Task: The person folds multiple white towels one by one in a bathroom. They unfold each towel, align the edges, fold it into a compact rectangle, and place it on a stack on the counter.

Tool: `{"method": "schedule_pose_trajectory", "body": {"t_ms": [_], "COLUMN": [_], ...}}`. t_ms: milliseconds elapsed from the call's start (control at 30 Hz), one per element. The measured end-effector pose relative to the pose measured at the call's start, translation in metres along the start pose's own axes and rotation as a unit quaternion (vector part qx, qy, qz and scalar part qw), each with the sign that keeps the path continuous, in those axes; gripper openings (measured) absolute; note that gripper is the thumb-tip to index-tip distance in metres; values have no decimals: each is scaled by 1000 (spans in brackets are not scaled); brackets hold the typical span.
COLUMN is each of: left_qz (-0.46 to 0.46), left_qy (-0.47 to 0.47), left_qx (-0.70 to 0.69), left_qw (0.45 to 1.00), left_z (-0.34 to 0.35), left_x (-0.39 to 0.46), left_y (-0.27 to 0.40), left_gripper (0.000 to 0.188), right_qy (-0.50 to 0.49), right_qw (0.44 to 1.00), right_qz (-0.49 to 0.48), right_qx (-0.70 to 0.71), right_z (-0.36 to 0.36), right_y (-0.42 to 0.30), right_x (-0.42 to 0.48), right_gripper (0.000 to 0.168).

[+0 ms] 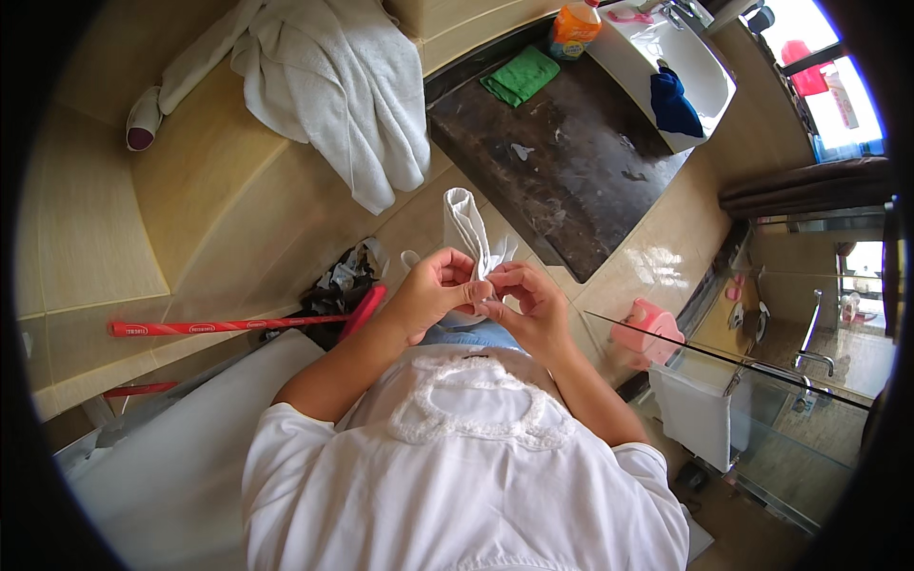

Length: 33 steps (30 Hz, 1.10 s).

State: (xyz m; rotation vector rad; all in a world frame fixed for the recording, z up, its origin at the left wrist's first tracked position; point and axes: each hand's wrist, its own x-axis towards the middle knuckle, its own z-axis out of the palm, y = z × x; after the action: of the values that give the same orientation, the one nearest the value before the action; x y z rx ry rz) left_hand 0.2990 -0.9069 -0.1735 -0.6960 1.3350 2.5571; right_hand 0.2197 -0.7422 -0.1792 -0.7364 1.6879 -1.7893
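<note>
A white folded cloth (464, 218), narrow like a strip, stands up between my two hands, in front of my waist. My left hand (444, 289) pinches its lower end from the left, thumb pointing across to the other hand. From the right, my right hand (530, 303) holds the same end with thumb and bent fingers. The fingertips nearly meet, and they hide the part of the cloth being pinched. More white material (504, 248) sticks out just behind the right fingers; whether it belongs to the same piece, I cannot tell.
A dark marble top (564, 164) bears a green cloth (521, 76), an orange bottle (575, 30) and a white sink (703, 68) with a blue cloth (675, 103). A white towel (335, 93), red-handled tool (235, 327), pink plastic object (646, 332) and glass panel (778, 421) surround me.
</note>
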Motion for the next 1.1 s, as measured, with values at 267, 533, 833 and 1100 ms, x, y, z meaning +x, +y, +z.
{"method": "schedule_pose_trajectory", "body": {"t_ms": [267, 533, 833, 1100], "left_qz": [32, 38, 218, 456], "left_qy": [-15, -72, 14, 206], "left_qx": [57, 79, 350, 442], "left_qw": [998, 994, 911, 745], "left_z": [0, -5, -19, -79], "left_x": [-3, 1, 3, 9], "left_y": [2, 0, 3, 44], "left_gripper": [39, 28, 13, 8], "right_qy": [-17, 2, 170, 324], "right_qw": [996, 999, 977, 941], "right_qz": [29, 23, 91, -72], "right_qx": [81, 46, 94, -67], "right_z": [-3, -2, -40, -118], "right_y": [3, 3, 18, -26], "right_x": [-2, -7, -25, -57], "right_gripper": [26, 26, 20, 17]}}
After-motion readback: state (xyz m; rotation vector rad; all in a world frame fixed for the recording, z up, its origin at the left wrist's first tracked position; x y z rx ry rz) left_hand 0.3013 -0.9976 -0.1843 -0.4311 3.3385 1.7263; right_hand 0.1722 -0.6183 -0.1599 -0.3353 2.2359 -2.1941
